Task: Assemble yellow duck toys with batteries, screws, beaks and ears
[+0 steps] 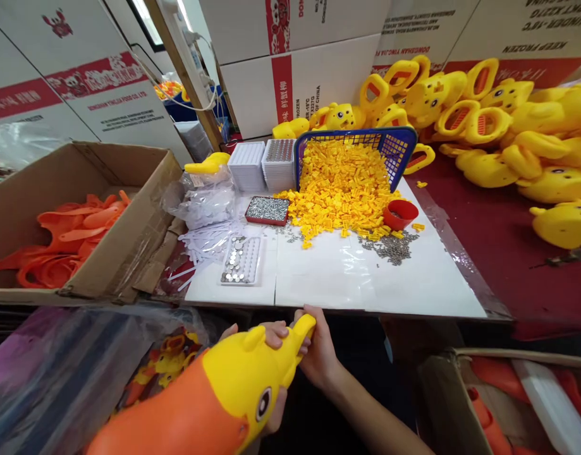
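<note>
A large animal-shaped plastic toy [243,373], with a yellow head, a printed eye and an orange body, is tilted across the lower middle, above my lap. My left hand [275,333] wraps around its yellow head, mostly hidden behind it. At the yellow loop handle, my right hand [318,354] has its fingers closed around the far end. Whether a smaller part sits in those right fingers cannot be made out. Beyond both hands lies the white tabletop [328,278], its front edge just past my knuckles.
A tipped blue basket [404,151] spills small yellow parts [342,189]. Nearby are a red cup [400,215], loose screws [394,248], a tin of metal pieces [267,210] and a tray of discs [241,260]. Yellow toy heads [489,158] pile right; a carton [148,208] holds orange parts left.
</note>
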### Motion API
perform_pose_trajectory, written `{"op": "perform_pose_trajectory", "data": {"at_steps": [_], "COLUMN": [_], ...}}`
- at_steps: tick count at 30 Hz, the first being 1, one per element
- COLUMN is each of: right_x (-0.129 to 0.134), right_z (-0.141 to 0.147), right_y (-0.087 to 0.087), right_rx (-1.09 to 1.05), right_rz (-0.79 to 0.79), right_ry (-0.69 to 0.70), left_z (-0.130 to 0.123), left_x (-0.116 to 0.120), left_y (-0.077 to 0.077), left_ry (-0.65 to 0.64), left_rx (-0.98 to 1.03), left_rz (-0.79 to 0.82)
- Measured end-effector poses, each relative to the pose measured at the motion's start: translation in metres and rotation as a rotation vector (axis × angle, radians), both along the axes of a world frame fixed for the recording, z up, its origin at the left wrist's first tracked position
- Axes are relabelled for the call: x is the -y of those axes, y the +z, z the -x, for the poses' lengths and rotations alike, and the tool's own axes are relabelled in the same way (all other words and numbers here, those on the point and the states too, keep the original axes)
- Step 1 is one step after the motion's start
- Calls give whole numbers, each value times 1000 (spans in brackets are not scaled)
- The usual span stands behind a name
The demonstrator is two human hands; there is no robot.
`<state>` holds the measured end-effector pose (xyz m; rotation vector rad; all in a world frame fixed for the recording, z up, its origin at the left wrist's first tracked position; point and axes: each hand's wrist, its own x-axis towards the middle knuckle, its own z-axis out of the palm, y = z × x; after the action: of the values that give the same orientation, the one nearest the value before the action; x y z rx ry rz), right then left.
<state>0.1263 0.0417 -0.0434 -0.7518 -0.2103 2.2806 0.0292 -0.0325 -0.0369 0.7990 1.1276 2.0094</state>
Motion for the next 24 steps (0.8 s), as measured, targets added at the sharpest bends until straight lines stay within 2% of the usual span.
{"op": "perform_pose_trajectory", "data": {"at_steps": [3, 6, 11, 17, 21, 24], "right_x": [8, 14, 15, 17, 19, 9], "right_z": [7, 17, 38, 60, 71, 77], "right_y": [6, 11, 20, 26, 27, 32], "right_rx": [-13, -24, 0, 81, 202, 358], "right_rz": [-15, -65, -111, -175, -340, -576], "right_ry": [34, 83, 151, 217, 269, 317], "left_z": [5, 15, 32, 47, 55, 65], "left_x": [-6, -8, -3, -3, -1, 3], "left_y": [7, 14, 22, 30, 40, 45], "left_ry": [106, 179, 283, 424, 460, 518], "left_rx": [-49, -2, 72, 74, 93, 159], "left_rz": [-46, -91, 2, -114, -125, -91]}}
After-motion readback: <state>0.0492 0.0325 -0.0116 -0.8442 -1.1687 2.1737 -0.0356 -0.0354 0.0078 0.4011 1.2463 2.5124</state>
